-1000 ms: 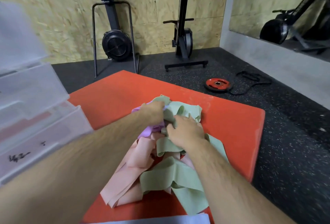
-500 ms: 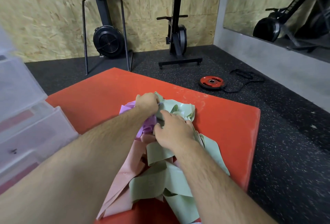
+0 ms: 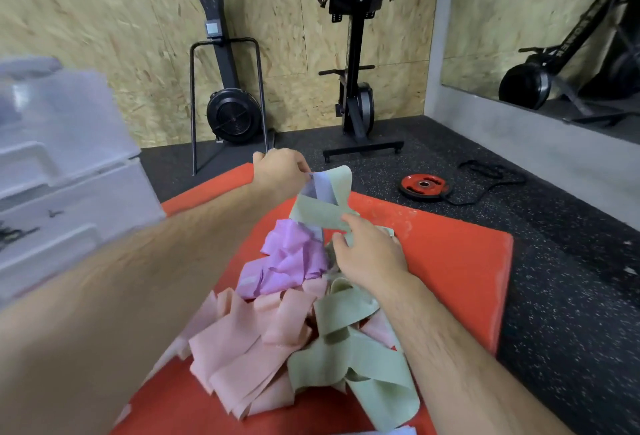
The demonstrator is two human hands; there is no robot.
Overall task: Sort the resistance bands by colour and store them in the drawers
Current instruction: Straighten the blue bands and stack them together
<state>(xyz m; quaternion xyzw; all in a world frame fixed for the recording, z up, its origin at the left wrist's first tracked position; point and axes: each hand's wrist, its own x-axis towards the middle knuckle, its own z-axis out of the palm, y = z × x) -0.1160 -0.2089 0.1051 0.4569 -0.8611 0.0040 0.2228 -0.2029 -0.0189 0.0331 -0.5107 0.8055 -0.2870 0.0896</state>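
Four colours of resistance band lie tangled in one heap on the red mat: pink bands nearest the person, purple bands in the middle, green bands on the right, and a single pale blue band being drawn out at the top. Sorting looks barely begun. The plastic drawers on the left are blurred, and I cannot tell what, if anything, lies in them. The left hand is raised above the heap, thumb and fingers pinched on the upper end of the pale blue band, with a green loop draped round it. The right hand is lower, fingers curled on that green loop, apparently peeling it free. A second ago both hands were buried low in the heap; the left has since risen, and the purple bunch, then mostly covered, is exposed
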